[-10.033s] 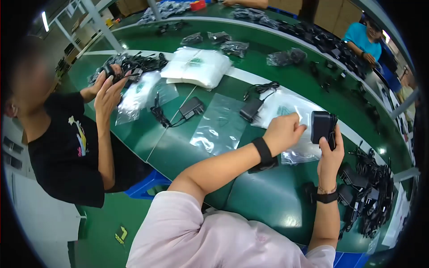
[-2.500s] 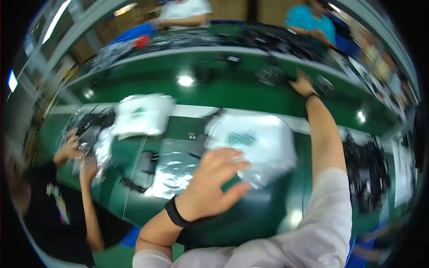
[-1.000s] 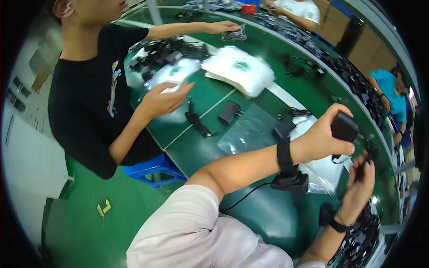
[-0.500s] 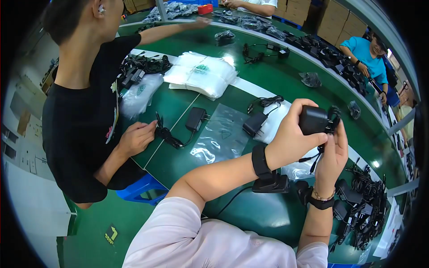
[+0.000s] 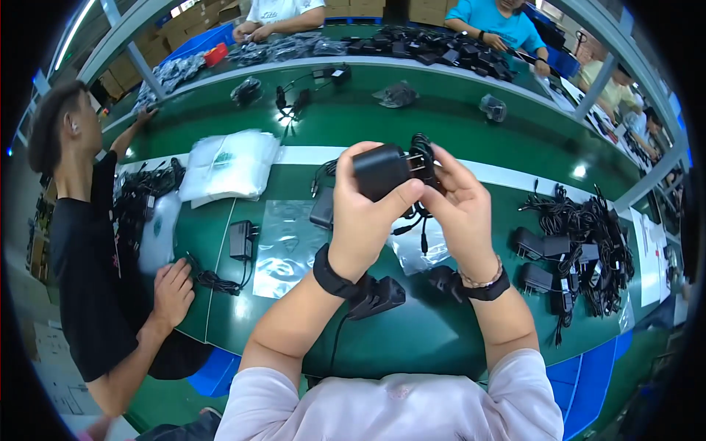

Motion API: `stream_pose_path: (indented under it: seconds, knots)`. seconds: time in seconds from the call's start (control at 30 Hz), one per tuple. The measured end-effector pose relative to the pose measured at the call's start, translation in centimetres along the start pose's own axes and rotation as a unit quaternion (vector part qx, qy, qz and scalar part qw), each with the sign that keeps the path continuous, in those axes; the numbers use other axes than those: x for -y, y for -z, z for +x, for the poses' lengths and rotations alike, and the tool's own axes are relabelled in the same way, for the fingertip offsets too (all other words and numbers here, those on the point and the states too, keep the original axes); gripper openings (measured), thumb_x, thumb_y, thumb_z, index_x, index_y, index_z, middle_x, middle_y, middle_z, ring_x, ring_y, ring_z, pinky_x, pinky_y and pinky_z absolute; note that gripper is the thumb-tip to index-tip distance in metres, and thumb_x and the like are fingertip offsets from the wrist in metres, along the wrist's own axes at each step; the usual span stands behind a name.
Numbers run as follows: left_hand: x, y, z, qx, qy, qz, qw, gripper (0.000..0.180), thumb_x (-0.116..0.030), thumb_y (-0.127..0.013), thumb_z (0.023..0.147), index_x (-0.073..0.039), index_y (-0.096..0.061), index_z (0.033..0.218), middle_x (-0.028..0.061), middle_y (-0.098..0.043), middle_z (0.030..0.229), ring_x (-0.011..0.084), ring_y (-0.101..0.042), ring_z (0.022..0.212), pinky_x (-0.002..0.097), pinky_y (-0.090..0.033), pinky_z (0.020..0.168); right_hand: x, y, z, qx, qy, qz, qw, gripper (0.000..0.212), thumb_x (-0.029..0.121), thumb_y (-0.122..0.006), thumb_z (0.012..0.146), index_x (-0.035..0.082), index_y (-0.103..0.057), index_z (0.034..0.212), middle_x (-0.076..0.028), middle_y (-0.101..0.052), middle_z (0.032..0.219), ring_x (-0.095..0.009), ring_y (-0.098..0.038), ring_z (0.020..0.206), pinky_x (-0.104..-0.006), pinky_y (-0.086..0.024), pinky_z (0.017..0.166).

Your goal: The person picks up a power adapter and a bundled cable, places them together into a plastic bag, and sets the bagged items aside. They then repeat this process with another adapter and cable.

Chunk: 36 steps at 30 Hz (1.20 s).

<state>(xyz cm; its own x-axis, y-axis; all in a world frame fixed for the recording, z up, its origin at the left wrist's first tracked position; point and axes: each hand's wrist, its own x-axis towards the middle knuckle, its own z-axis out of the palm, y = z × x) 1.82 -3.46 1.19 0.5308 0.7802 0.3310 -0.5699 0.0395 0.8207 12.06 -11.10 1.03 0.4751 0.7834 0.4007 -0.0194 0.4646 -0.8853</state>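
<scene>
My left hand (image 5: 364,220) is closed around a black power adapter (image 5: 379,173), its metal prongs pointing right. Beside the prongs, my right hand (image 5: 465,209) grips the adapter's coiled black cable (image 5: 422,151), and a loose cable end dangles below. Both hands are raised over the green table with thumbs nearly touching. Under them lies a clear bag (image 5: 421,246), partly covered by my right hand. A second adapter (image 5: 322,209) shows behind my left hand. Left of it lies a flat clear plastic bag (image 5: 283,253).
At right lies a heap of adapters and cables (image 5: 577,253). A stack of clear bags (image 5: 229,165) sits at the far left. A co-worker's hand (image 5: 174,292) rests near another adapter (image 5: 240,239). Bagged adapters (image 5: 397,94) lie beyond the white strip.
The view has turned, so the table and my hands appear further left. My hands still hold the adapter and cable, and the prongs show more plainly. The co-worker's near hand has let go of the cable.
</scene>
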Motion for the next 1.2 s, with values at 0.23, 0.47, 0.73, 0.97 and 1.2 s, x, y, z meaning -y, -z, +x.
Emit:
stream_pose_path:
  seconds: [0.23,0.47,0.73,0.97,1.2]
  knots:
    - [-0.8,0.9,-0.4,-0.041,-0.033,0.055,0.997,0.056,0.003,-0.073,0.065,-0.006,-0.042,0.111,0.0058,-0.056,0.096,0.0129,-0.057,0.085,0.026,-0.05,0.072,-0.5,-0.4,-0.5,0.073,0.187,-0.294,0.935,0.047,-0.004,-0.058,0.082,-0.002,-0.044,0.128,-0.01,-0.055,0.113,-0.012,-0.054,0.095,-0.0249,-0.045,0.081]
    - [-2.4,0.9,-0.7,-0.001,-0.088,0.105,0.991,0.06,-0.003,-0.077,0.057,-0.008,-0.044,0.106,0.0034,-0.052,0.092,0.0114,-0.054,0.084,0.0256,-0.047,0.073,-0.7,0.0,-2.1,0.027,0.109,-0.354,0.929,0.052,-0.001,-0.057,0.082,0.0,-0.039,0.131,-0.01,-0.06,0.107,-0.013,-0.057,0.089,-0.0245,-0.044,0.078]
    - [-4.1,1.9,-0.8,0.02,-0.119,0.172,0.978,0.056,-0.008,-0.079,0.054,-0.008,-0.048,0.1,0.0051,-0.053,0.09,0.014,-0.055,0.082,0.0265,-0.046,0.074,-2.2,1.2,-2.6,0.136,0.076,-0.248,0.956,0.05,0.002,-0.05,0.089,-0.001,-0.031,0.136,-0.006,-0.057,0.104,-0.009,-0.053,0.089,-0.0211,-0.042,0.079]
    - [-4.2,2.2,-0.2,0.0,-0.359,0.245,0.901,0.043,-0.007,-0.074,0.057,-0.01,-0.052,0.093,0.0059,-0.055,0.084,0.0232,-0.058,0.08,0.0319,-0.047,0.074,-0.5,1.8,-1.7,0.011,0.005,-0.185,0.983,0.047,0.005,-0.06,0.083,-0.003,-0.043,0.126,-0.009,-0.057,0.11,-0.015,-0.055,0.096,-0.0253,-0.042,0.084]
    - [-3.5,2.0,-1.6,0.126,-0.479,0.223,0.84,0.032,-0.007,-0.068,0.06,-0.013,-0.054,0.088,0.0048,-0.057,0.081,0.0274,-0.057,0.077,0.0384,-0.047,0.075,-3.9,4.1,-4.0,0.063,-0.147,-0.017,0.987,0.035,0.019,-0.053,0.09,0.001,-0.047,0.119,-0.008,-0.052,0.114,-0.017,-0.051,0.105,-0.0325,-0.042,0.088]
